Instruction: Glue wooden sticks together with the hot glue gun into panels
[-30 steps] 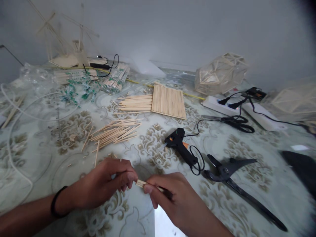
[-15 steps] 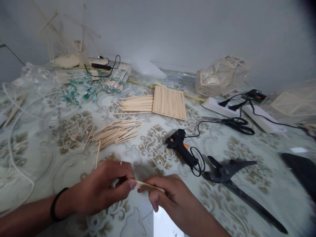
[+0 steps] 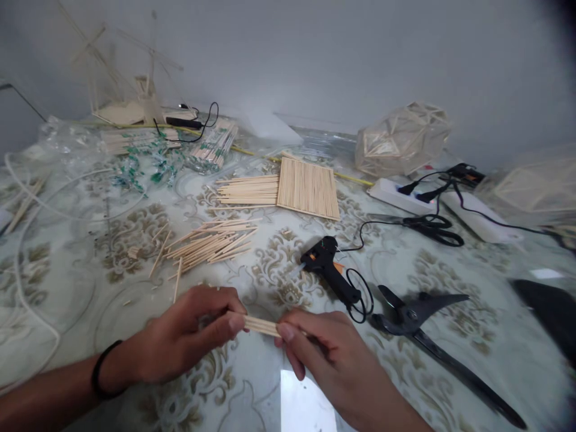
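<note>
Between my two hands is a short, narrow bundle of wooden sticks (image 3: 261, 326), held level above the table. My left hand (image 3: 198, 333), with a dark band at the wrist, pinches its left end. The other end is gripped between the thumb and fingers of my right hand (image 3: 324, 354). Whether the sticks are glued together I cannot tell. Just beyond my left hand lies a loose pile of wooden sticks (image 3: 209, 243). Behind that, a square panel of sticks (image 3: 308, 188) rests beside longer sticks (image 3: 248, 190).
To the right lie a black glue gun (image 3: 330, 270), pruning shears (image 3: 418, 324) and scissors (image 3: 434, 230). A white power strip (image 3: 400, 197) has plugs in it. Stick frameworks (image 3: 402, 141) stand at the back. Wrapped sticks (image 3: 213, 144) and a white cable (image 3: 20, 252) are on the left.
My right hand has shifted slightly right and turned, its thumb now on top of the stick bundle. More of the bundle's flat face shows between my hands.
</note>
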`<state>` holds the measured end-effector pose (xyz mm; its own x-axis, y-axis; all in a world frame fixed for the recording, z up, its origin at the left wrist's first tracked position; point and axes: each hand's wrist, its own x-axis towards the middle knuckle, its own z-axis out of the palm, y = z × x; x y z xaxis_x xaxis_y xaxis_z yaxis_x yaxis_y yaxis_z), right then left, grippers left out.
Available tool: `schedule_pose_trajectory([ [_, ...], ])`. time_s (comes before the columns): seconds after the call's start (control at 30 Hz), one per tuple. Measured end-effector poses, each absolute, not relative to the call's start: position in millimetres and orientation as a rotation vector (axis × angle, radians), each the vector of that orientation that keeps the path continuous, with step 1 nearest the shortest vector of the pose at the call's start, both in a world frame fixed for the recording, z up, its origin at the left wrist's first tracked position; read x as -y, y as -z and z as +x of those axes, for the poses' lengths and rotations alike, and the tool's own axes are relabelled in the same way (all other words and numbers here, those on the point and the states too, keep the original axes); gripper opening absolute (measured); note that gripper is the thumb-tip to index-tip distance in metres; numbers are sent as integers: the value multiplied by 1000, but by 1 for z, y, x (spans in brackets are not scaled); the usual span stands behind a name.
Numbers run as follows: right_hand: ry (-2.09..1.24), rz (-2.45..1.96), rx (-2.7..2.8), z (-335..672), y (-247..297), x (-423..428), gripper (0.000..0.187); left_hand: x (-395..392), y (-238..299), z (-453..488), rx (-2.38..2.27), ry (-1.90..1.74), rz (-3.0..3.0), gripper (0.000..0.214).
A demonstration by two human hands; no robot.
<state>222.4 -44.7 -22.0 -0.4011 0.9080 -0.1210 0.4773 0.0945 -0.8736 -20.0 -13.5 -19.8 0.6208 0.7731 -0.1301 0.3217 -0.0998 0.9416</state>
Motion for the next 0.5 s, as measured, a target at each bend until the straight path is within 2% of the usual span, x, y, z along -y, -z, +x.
schedule_pose_trajectory([
  [0.17, -1222, -1244, 1940, 219, 26, 44, 44, 15, 21, -19, -900, -482, 1776, 31],
  [0.33, -1217, -1164, 1877, 219, 26, 42, 53, 14, 18, -21, -884, -568, 1789, 30],
  [0.5, -829, -1132, 2039, 220, 26, 42, 51, 16, 27, -21, -827, -609, 1895, 18],
])
